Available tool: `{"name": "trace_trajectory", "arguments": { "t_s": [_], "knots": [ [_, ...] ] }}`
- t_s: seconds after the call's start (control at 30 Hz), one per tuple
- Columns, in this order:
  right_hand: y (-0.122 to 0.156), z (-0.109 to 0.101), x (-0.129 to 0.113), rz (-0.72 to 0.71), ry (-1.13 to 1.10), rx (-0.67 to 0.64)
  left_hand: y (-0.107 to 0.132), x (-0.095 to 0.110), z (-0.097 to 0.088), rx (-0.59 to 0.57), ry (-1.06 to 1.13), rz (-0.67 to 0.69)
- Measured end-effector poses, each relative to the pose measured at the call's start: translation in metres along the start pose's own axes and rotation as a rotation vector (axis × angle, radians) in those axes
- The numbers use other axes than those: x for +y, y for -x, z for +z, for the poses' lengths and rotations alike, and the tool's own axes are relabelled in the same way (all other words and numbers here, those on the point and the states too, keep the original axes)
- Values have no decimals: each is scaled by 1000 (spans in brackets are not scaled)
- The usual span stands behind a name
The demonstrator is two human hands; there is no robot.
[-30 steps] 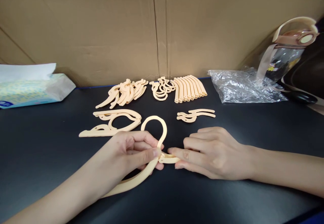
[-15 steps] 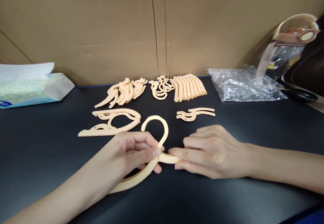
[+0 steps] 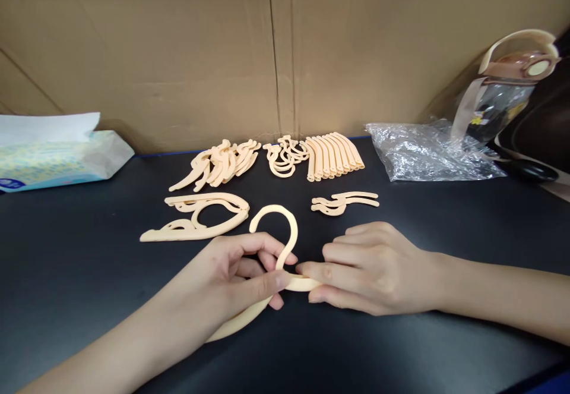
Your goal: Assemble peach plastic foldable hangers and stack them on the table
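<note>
A cream plastic clothes hanger (image 3: 291, 233) lies between my hands, its hook curving up and to the left. My left hand (image 3: 243, 275) is closed on the joint below the hook, thumb on top and fingers behind. One curved arm of the hanger runs down-left, partly hidden beneath that hand. My right hand (image 3: 369, 269) pinches the short visible stretch of the other arm; its far end is covered by the fingers. Beyond my left hand lies a folded hanger (image 3: 200, 235). Small curved hanger pieces (image 3: 345, 202) rest behind my right hand.
Along the back of the black table (image 3: 80, 281) lie piled hanger arms (image 3: 220, 162), loose hooks (image 3: 285, 155) and a row of curved arms (image 3: 333, 156). A tissue pack (image 3: 66, 153) sits left; crinkled plastic bag (image 3: 427, 153) and drinking bottle (image 3: 507, 97) stand right. Cardboard (image 3: 178, 55) rises behind.
My left thumb has shifted slightly right, onto the hanger's joint, covering it. The hanger's lower left arm has turned a little and shows less. My right hand keeps its pinch.
</note>
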State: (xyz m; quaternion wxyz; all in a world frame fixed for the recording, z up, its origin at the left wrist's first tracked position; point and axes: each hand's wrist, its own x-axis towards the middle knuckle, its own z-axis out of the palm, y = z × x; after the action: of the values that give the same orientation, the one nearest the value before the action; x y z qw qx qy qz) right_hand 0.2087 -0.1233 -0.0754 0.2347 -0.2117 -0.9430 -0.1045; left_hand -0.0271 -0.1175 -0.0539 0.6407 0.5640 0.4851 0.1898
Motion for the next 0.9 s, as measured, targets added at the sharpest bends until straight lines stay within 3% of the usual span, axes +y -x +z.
{"name": "trace_trajectory", "arguments": {
  "t_s": [0.27, 0.47, 0.63, 0.73, 0.9],
  "knots": [
    [-2, 0, 2, -34, 15, 15, -2, 0, -2, 20, -8, -12],
    [-2, -2, 3, -48, 38, 1, -1, 5, -2, -44, -94, -22],
    [1, -3, 4, -37, 105, 120, -3, 2, -3, -87, -105, 44],
    [3, -2, 6, -34, 118, 119, -5, 0, -4, -130, -121, 75],
    [1, -2, 6, -43, 118, 103, -5, -1, -4, -126, -144, 23]
  ]
}}
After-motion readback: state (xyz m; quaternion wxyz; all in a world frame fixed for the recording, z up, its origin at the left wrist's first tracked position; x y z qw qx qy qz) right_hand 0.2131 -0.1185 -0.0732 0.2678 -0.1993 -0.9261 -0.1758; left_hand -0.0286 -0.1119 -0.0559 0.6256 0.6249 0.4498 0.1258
